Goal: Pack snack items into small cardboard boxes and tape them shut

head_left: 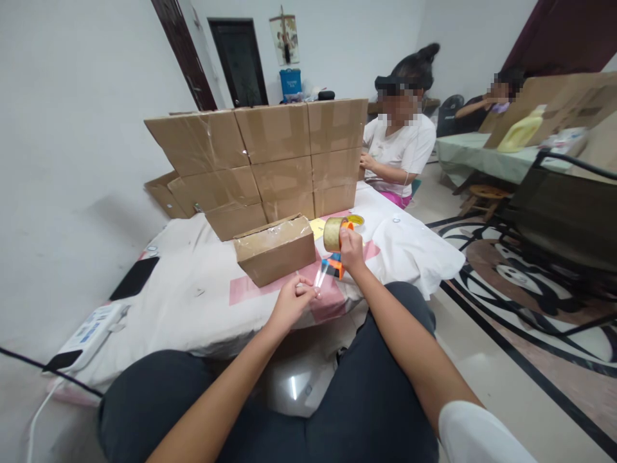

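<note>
In my right hand is an orange tape dispenser carrying a wide roll of clear packing tape. My left hand pinches the loose end of a clear tape strip, which stretches from the dispenser's lower edge. Just beyond my hands, a small cardboard box rests on the cloth-covered table, with shiny tape along its top edge. A yellow tape ring lies behind the dispenser, partly hidden by it.
Stacked cardboard boxes form a wall at the table's back. A person in a white shirt sits beyond its right end. At the left lie a black phone and a power strip. A dark chair stands right.
</note>
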`<state>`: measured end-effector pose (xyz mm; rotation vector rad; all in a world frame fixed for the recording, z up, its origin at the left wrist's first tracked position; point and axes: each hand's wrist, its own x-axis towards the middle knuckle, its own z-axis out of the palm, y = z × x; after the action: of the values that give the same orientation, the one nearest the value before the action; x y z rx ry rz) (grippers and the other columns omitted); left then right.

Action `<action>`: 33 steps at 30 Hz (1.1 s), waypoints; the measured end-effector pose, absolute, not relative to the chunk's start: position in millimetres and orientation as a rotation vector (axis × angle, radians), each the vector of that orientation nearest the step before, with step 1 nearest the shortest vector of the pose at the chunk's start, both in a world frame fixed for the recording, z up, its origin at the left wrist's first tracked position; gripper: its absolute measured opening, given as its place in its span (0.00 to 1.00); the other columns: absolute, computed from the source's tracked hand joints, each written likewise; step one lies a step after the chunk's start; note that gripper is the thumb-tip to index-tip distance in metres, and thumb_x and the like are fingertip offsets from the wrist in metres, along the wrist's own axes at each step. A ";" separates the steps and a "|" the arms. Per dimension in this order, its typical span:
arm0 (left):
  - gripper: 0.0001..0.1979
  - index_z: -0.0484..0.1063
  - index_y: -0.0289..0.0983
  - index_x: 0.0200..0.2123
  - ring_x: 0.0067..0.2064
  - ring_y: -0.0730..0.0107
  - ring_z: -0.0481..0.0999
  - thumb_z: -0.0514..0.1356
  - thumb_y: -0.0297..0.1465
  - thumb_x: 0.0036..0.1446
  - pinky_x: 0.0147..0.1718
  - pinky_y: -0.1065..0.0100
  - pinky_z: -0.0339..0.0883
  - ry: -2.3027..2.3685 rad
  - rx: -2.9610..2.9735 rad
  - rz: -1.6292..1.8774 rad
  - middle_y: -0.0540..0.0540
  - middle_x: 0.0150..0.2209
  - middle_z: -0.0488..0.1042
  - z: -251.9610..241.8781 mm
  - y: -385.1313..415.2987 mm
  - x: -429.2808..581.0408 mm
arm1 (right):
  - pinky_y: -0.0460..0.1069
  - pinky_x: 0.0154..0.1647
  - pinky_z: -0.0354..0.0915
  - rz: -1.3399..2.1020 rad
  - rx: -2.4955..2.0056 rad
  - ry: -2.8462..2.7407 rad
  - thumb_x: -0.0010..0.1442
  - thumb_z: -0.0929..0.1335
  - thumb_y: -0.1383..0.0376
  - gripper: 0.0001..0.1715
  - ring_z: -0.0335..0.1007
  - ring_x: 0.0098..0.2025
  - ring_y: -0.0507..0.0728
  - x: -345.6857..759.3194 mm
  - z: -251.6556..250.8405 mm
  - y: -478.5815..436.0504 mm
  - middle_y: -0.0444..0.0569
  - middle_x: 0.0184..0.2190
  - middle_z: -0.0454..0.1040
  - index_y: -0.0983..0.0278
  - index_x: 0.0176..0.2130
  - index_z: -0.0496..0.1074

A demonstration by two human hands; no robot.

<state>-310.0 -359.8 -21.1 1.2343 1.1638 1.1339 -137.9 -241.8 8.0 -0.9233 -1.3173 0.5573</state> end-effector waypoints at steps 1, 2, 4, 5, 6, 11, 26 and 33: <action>0.17 0.66 0.39 0.33 0.31 0.65 0.79 0.68 0.40 0.47 0.33 0.69 0.65 1.163 1.233 1.129 0.49 0.25 0.80 -20.6 -359.8 -311.2 | 0.50 0.27 0.50 0.549 -0.922 -1.323 0.64 0.65 0.49 0.30 0.50 0.23 0.52 -138.2 7.8 -241.9 0.40 0.17 0.53 0.59 0.19 0.55; 0.17 0.66 0.39 0.33 0.31 0.65 0.79 0.68 0.40 0.47 0.33 0.69 0.65 1.164 1.230 1.122 0.49 0.25 0.80 -21.2 -359.5 -311.7 | 0.50 0.27 0.50 0.548 -0.921 -1.320 0.64 0.65 0.48 0.30 0.49 0.23 0.52 -138.7 7.4 -241.7 0.40 0.17 0.53 0.59 0.19 0.55; 0.18 0.66 0.39 0.33 0.29 0.65 0.78 0.69 0.40 0.46 0.31 0.69 0.64 1.170 1.226 1.109 0.49 0.24 0.79 -24.7 -358.2 -311.2 | 0.50 0.26 0.50 0.571 -0.917 -1.281 0.64 0.65 0.46 0.30 0.50 0.23 0.52 -140.2 6.2 -240.6 0.40 0.18 0.54 0.59 0.19 0.55; 0.18 0.66 0.39 0.33 0.28 0.65 0.77 0.69 0.41 0.45 0.30 0.69 0.64 1.172 1.224 1.104 0.49 0.23 0.79 -27.2 -357.3 -310.3 | 0.50 0.26 0.51 0.603 -0.913 -1.246 0.64 0.63 0.45 0.30 0.50 0.23 0.52 -141.1 5.6 -239.9 0.41 0.18 0.54 0.59 0.20 0.56; 0.18 0.66 0.39 0.33 0.28 0.66 0.77 0.69 0.41 0.45 0.30 0.69 0.63 1.174 1.221 1.102 0.49 0.23 0.79 -29.8 -356.3 -309.2 | 0.49 0.25 0.52 0.648 -0.905 -1.207 0.64 0.62 0.43 0.31 0.51 0.23 0.52 -142.2 4.9 -239.2 0.41 0.18 0.55 0.59 0.20 0.56; 0.20 0.70 0.37 0.39 0.27 0.66 0.76 0.68 0.41 0.45 0.28 0.70 0.63 1.185 1.225 1.118 0.50 0.22 0.77 -38.1 -352.6 -304.5 | 0.47 0.23 0.58 0.886 -0.837 -0.996 0.61 0.64 0.39 0.30 0.57 0.22 0.52 -147.4 4.6 -238.0 0.40 0.19 0.58 0.60 0.24 0.60; 0.18 0.76 0.36 0.30 0.25 0.68 0.73 0.66 0.46 0.51 0.26 0.69 0.63 1.177 1.304 1.144 0.48 0.22 0.76 -45.1 -353.0 -297.1 | 0.46 0.21 0.64 1.057 -0.807 -0.840 0.57 0.67 0.39 0.29 0.65 0.22 0.52 -153.2 7.8 -243.7 0.41 0.21 0.66 0.62 0.28 0.66; 0.12 0.73 0.38 0.30 0.28 0.68 0.73 0.60 0.41 0.59 0.30 0.70 0.63 1.215 1.413 1.200 0.50 0.24 0.75 -48.7 -358.0 -294.8 | 0.47 0.19 0.64 1.152 -0.866 -0.833 0.55 0.68 0.36 0.33 0.65 0.19 0.52 -160.5 11.6 -255.0 0.42 0.17 0.64 0.61 0.24 0.64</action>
<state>-294.8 -358.0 -48.7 1.4132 1.2149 1.1996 -160.5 -255.0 11.6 -0.8658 -0.8327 1.1521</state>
